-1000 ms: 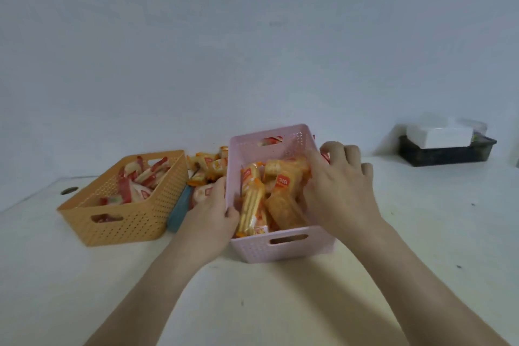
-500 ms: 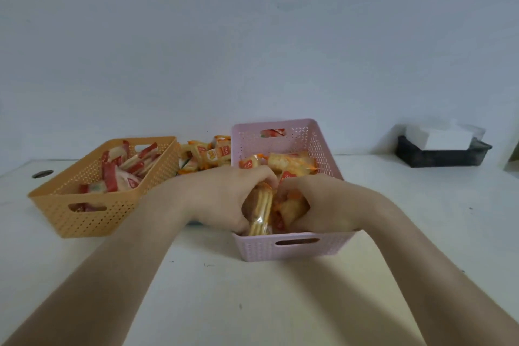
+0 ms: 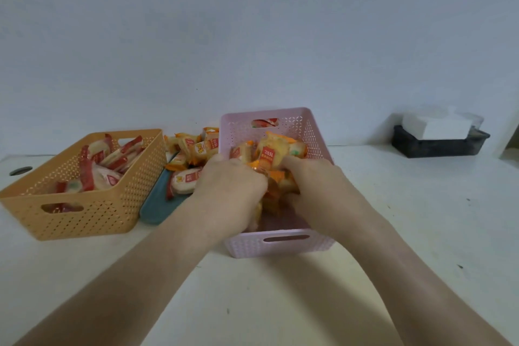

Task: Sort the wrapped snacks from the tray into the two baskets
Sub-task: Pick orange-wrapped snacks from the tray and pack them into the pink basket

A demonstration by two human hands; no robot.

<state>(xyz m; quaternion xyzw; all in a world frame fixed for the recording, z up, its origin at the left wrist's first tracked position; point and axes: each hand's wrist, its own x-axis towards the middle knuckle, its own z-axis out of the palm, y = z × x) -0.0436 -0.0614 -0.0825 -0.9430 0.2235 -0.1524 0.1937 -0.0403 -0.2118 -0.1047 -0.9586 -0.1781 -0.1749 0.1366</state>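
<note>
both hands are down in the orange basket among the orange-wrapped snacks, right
Not quite: the head view shows the left hand and right hand among the orange-wrapped snacks in the pink basket. The orange basket sits untouched to its left.

white print on red labels of orange snack wrappers [image 3: 266, 159] in pink basket [image 3: 309, 126], too blurred to read, tray wrappers [image 3: 200, 147] likewise

Pink basket [image 3: 314, 241], lattice-perforated walls; orange-yellow snacks [image 3: 269, 154] inside. Orange basket [image 3: 92, 216], same lattice; red-and-white snacks [image 3: 92, 174]. Teal tray [image 3: 157, 205], mixed orange and red-white wrappers. White counter [image 3: 421, 219]. Black bin [image 3: 438, 146], white contents.
</note>
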